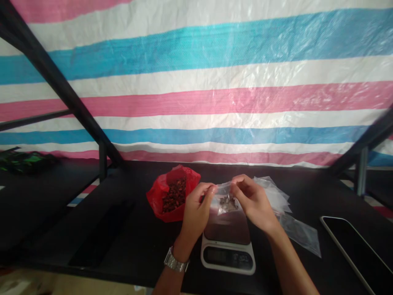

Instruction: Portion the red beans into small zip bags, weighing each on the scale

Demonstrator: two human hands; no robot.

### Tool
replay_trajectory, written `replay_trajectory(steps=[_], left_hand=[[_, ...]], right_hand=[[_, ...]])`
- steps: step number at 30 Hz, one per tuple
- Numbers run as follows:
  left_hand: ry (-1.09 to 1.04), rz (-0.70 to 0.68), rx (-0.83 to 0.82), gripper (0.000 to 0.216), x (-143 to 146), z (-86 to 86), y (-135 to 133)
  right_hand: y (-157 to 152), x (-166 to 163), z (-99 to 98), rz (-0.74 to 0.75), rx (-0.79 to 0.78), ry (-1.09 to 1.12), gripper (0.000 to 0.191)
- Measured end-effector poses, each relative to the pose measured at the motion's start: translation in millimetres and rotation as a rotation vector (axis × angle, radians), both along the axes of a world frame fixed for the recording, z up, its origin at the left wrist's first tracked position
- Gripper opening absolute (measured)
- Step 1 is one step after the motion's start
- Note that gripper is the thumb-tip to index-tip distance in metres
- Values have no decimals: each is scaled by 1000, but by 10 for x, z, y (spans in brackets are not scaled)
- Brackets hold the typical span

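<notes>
Between my hands hangs a small clear plastic bag (228, 203) with brownish bits in its lower part. My left hand (198, 207) pinches the bag's upper left corner, and my right hand (251, 200) grips the top edge on the other side. Below the bag is a kitchen scale (227, 229) with a metal plate and a white body; I cannot read its display. Just left of my left hand, a red plastic bag (159, 188) stands open, full of small reddish-brown pieces (175, 196).
Flat clear bags (272, 192) lie in a pile behind my right hand, with another clear bag (302, 233) nearer. A phone (356, 246) rests at the right of the black table (129, 246). Black metal bars (61, 78) slant at both sides before a striped sheet (196, 98).
</notes>
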State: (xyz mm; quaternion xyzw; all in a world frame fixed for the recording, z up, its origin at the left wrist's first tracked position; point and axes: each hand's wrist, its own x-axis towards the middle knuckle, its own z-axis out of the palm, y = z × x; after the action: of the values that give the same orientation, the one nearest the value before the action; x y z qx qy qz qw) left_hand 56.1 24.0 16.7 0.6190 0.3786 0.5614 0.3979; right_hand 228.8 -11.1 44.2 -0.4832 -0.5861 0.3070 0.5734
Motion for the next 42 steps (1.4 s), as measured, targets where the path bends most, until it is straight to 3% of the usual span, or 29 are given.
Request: replay_trajectory(steps=[8,14,20,26,30,37,40,42], left_hand=[[-16,76,-10,23,-59,19,43],[6,-6,-16,16,-87,55,29],[29,-6,-25,18,-96,54,40],[76,-47,15,16,-116,126,28],[63,-114,-56,21,-152,136,22],[-44,-143,-124,20,-176,114,2],[-29,-136,-97,19,-208,119,6],[-28,-118,-66,18,-248,129,15]], right_hand=[[7,-80,-29,-12,18,-75,38],[35,-140,-21,-57,63,-90,36],[30,-165,-30,10,0,-62,30],[46,-186,-67,-2,68,-72,23],[71,-176,-80,-21,112,-10,25],[32,-175,-42,101,-69,86,33],[16,-110,-26,170,-110,-7,34],[20,16,-30,128,-105,-96,38]])
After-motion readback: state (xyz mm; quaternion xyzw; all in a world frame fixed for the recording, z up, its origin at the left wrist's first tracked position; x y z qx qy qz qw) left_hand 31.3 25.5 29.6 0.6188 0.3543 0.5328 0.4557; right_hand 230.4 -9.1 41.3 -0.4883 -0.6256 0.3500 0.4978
